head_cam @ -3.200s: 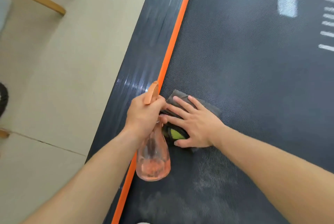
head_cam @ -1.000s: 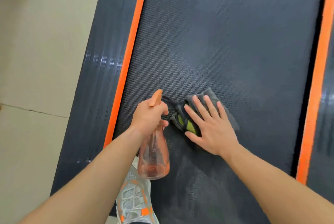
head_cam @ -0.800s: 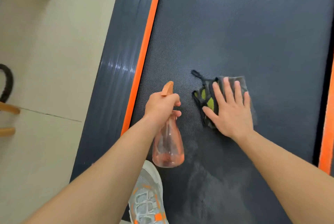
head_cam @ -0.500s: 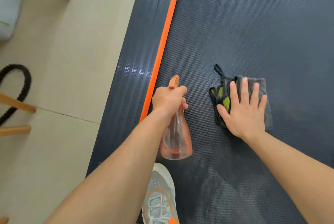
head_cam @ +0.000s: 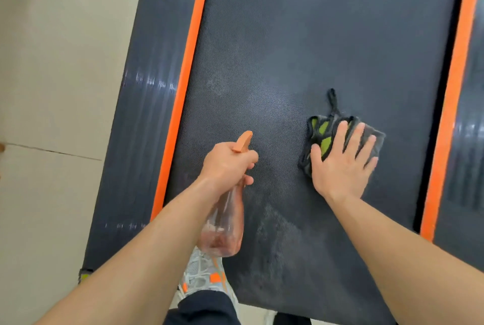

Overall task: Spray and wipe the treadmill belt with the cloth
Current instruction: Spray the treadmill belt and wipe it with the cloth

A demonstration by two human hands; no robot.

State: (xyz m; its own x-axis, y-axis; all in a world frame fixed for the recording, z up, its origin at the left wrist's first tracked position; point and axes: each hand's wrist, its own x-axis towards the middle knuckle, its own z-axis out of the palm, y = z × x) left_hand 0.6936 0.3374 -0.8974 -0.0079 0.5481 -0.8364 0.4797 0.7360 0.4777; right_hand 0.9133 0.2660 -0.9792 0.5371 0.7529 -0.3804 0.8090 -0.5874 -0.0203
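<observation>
Pressing down with straight, spread fingers, the person's right hand (head_cam: pixel 340 164) lies flat on a crumpled grey and green cloth (head_cam: pixel 320 133). The cloth sits on the dark treadmill belt (head_cam: pixel 314 36), toward its right side, near the right orange strip (head_cam: pixel 455 75) but not touching it. The left hand (head_cam: pixel 227 164) is curled round the neck of a clear, orange-tinted spray bottle (head_cam: pixel 225 230). The bottle is held over the belt to the left of the cloth, nozzle aimed away from the person. A grey shoe (head_cam: pixel 204 272) shows beneath it.

About three seconds ago the cloth lay against the left orange strip (head_cam: pixel 186 75), right beside the bottle. Half a second ago it was near mid-belt. It has since slid across, and the two hands are now well apart. That looks like one sideways wiping pass almost finished. The grip on the bottle is unchanged, and no spray is visible.

Pale, misty patches (head_cam: pixel 275 233) remain on the belt nearer the person, so more wiping probably lies ahead.
</observation>
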